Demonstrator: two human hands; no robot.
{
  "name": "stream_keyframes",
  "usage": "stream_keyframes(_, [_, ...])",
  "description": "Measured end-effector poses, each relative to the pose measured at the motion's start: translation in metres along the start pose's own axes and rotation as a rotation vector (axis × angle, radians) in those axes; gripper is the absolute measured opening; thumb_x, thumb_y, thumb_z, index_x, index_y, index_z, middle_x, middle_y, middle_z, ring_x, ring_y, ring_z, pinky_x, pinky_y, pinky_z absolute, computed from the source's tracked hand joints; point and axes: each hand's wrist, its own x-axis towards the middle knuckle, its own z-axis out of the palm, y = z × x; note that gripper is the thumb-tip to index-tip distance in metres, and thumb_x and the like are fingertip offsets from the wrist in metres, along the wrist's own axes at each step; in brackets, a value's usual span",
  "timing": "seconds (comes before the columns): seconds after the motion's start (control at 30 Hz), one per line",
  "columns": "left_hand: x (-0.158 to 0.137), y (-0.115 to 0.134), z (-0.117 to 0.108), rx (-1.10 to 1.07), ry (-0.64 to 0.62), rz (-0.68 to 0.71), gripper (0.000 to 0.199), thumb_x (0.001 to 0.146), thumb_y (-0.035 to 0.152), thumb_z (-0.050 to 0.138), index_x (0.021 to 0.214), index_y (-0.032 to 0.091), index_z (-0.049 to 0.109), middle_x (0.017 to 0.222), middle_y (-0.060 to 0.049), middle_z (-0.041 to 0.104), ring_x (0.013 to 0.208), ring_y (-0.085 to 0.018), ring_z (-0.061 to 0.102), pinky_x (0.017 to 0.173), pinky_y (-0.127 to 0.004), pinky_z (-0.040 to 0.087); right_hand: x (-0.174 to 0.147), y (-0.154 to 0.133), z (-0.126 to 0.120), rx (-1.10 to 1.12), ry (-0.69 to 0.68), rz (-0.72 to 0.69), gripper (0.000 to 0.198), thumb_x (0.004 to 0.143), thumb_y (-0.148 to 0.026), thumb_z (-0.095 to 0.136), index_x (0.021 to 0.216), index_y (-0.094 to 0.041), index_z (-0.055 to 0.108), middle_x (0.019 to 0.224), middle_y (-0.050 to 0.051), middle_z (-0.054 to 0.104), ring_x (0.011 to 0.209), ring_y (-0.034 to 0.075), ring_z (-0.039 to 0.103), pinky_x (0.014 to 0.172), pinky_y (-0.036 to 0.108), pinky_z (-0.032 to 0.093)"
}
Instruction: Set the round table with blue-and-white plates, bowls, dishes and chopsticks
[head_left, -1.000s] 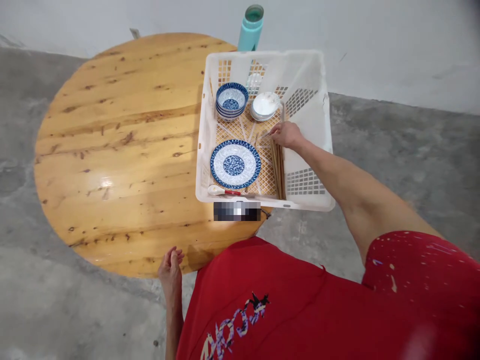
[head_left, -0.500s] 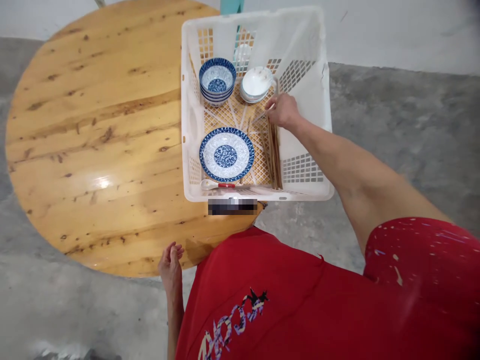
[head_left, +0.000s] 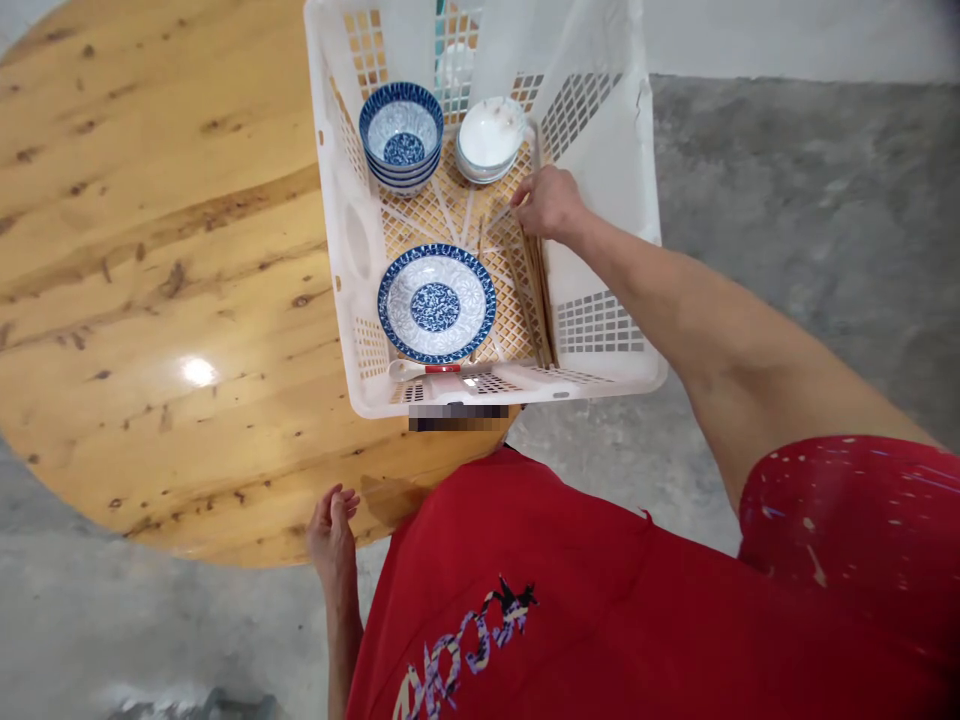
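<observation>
Inside a white plastic basket (head_left: 600, 250), my right hand (head_left: 549, 203) is closed over the upper ends of a bundle of wooden chopsticks (head_left: 541, 300). They lie lengthwise along the basket's right wall, and my fingers hide their top ends. Left of them rests a blue-and-white plate (head_left: 436, 304), with a white spoon with a red handle (head_left: 424, 370) just below it. Farther back stand a stack of blue-patterned bowls (head_left: 403, 138) and a stack of small white bowls (head_left: 491, 140). My left hand (head_left: 334, 520) hangs at the table's near edge, loosely open and holding nothing.
The basket sits on a round wooden table (head_left: 165, 300), toward its right side. A blurred-out dark object (head_left: 457, 417) lies at the basket's front edge. Grey concrete floor (head_left: 810, 220) and a white wall (head_left: 795, 35) are beyond.
The view has shifted closer, so the basket looks larger and farther left. My right hand stays at the chopsticks' upper ends; one chopstick now lies more apart from the bundle. My left hand has barely moved.
</observation>
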Motion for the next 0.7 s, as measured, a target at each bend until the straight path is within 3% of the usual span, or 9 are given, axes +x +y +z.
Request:
stream_keyframes(0.37, [0.007,-0.002,0.003,-0.022,-0.017,0.014,0.047,0.083,0.054,0.062,0.104,0.013,0.071,0.090,-0.011,0.077,0.080,-0.022,0.074,0.077,-0.034,0.061,-0.010,-0.004,0.006,-0.032,-0.020,0.014,0.024,0.089,-0.008,0.059,0.108,-0.015,0.073,0.113,0.011,0.075,0.111,0.028,0.066,0.102,0.039,0.049])
stream_keyframes(0.57, [0.008,-0.006,0.004,-0.046,-0.020,0.003,0.051,0.080,0.058,0.063,0.103,0.013,0.071,0.090,-0.011,0.076,0.078,-0.022,0.074,0.077,-0.036,0.061,-0.022,-0.002,0.012,-0.097,-0.038,0.038,0.023,0.089,-0.013,0.060,0.109,-0.013,0.072,0.113,0.016,0.074,0.113,0.032,0.065,0.103,0.042,0.049])
stream_keyframes(0.7, [0.010,-0.011,0.003,-0.056,-0.009,-0.002,0.054,0.078,0.060,0.063,0.104,0.013,0.071,0.091,-0.011,0.076,0.079,-0.024,0.074,0.076,-0.038,0.061,-0.026,0.003,0.001,-0.173,0.016,0.088,0.032,0.090,-0.022,0.059,0.115,-0.006,0.072,0.113,0.021,0.072,0.112,0.033,0.065,0.099,0.041,0.050])
